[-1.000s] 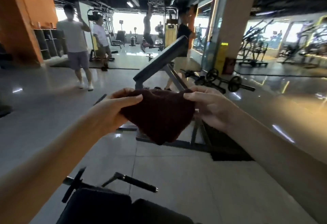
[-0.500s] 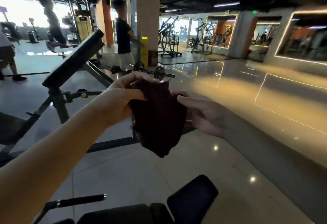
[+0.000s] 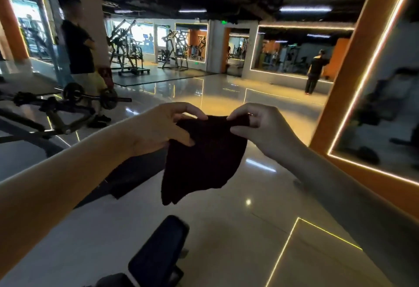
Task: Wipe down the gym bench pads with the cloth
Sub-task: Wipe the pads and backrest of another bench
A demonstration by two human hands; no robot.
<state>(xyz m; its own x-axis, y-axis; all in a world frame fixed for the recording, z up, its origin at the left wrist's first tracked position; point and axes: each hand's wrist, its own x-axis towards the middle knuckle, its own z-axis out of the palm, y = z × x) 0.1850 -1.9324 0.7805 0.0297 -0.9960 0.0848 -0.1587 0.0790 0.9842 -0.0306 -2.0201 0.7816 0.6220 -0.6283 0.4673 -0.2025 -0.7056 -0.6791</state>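
Note:
A dark maroon cloth [image 3: 204, 157] hangs in front of me at chest height. My left hand [image 3: 165, 128] pinches its upper left edge and my right hand [image 3: 256, 125] pinches its upper right corner, so it spreads between them. Below, at the bottom centre, a black bench pad [image 3: 158, 255] points away from me, well under the cloth and apart from both hands.
A bench frame with a small barbell [image 3: 90, 98] stands at the left, with a person in black [image 3: 79, 60] behind it. An orange mirror wall with light strips [image 3: 335, 109] runs close on the right. Glossy tiled floor stretches ahead toward machines and another person [image 3: 315, 73].
The view has swung right, so the incline bench slid out to the left. My hands moved apart along the cloth's top edge and it now hangs wider between them.

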